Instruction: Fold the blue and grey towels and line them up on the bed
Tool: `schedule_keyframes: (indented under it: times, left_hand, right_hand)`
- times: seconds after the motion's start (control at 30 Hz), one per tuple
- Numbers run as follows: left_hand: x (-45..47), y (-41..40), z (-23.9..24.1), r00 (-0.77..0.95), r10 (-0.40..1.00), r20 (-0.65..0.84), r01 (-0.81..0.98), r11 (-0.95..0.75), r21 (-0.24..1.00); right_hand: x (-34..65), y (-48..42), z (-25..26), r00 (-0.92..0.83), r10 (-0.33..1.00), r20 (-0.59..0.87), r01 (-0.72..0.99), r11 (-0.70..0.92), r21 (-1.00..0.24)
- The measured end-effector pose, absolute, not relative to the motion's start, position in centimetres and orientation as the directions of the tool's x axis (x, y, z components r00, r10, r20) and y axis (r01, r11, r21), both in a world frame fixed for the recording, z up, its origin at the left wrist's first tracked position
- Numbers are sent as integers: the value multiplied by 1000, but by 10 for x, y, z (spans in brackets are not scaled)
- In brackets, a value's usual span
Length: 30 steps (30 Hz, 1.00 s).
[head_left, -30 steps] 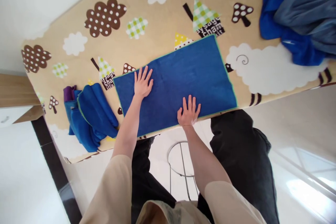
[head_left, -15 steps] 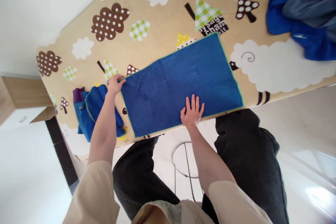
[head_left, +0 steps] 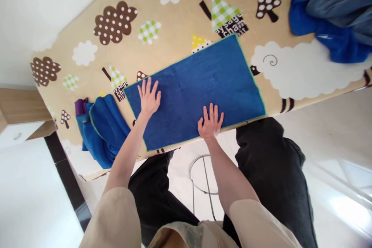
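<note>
A blue towel (head_left: 200,85) with a thin green edge lies flat on the patterned board (head_left: 174,27). My left hand (head_left: 148,98) rests flat on the towel's left end, fingers spread. My right hand (head_left: 210,122) lies flat on the towel's near edge, fingers apart. Neither hand holds anything.
A stack of folded blue cloths (head_left: 101,130) with a purple one beneath sits at the board's left end. A heap of blue and grey cloths (head_left: 334,7) lies at the far right. A wooden cabinet (head_left: 20,108) stands at the left. Below the board are my dark trousers (head_left: 270,170) and a metal stand (head_left: 203,178).
My left hand went out to the towel's far left corner, closed on it, and now lies flat and spread on the towel's left end. My right hand stayed in place.
</note>
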State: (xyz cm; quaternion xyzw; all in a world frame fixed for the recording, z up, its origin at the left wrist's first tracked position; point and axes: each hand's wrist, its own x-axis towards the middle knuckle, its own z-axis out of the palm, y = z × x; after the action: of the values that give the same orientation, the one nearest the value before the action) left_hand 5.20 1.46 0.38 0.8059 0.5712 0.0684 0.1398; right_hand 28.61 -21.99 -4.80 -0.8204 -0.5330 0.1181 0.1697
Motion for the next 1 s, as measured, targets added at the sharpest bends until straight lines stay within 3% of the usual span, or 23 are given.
schedule_keyframes:
  times: [0.07, 0.17, 0.27, 0.33, 0.4, 0.53, 0.67, 0.8, 0.93, 1.0]
  left_hand:
    - [49, 8, -9, 316, 945, -86, 913, -278, 298]
    - [20, 22, -21, 114, 992, -62, 961, -94, 260]
    - [0, 44, -19, -55, 997, -48, 966, 65, 251]
    - [12, 52, -10, -77, 997, -20, 960, 79, 269]
    - [50, 48, -1, 28, 1000, 12, 949, -31, 314]
    - [160, 19, -9, 494, 869, -44, 783, -422, 457]
    - [211, 10, -33, 624, 780, -46, 684, -517, 514]
    - [146, 42, -32, 425, 901, -82, 801, -333, 497]
    - [52, 63, 6, 84, 990, -116, 938, -39, 345]
    - [26, 52, 25, 24, 997, -77, 961, -2, 277]
  right_hand:
    - [286, -220, -48, 407, 913, -13, 835, -378, -400]
    - [287, -220, -47, 401, 916, -22, 837, -377, -397]
    - [287, -219, -45, 405, 913, -38, 832, -386, -399]
    - [287, -218, -43, 406, 912, -52, 827, -391, -405]
    - [286, -218, -42, 400, 915, -58, 824, -387, -414]
    - [287, -218, -44, 409, 911, -47, 821, -390, -418]
    - [287, -219, -46, 402, 915, -43, 834, -385, -395]
    - [287, -219, -44, 393, 919, -30, 849, -375, -373]
    - [287, -217, -41, 402, 914, -52, 834, -389, -392]
    - [287, -217, -40, 401, 914, -55, 826, -388, -409]
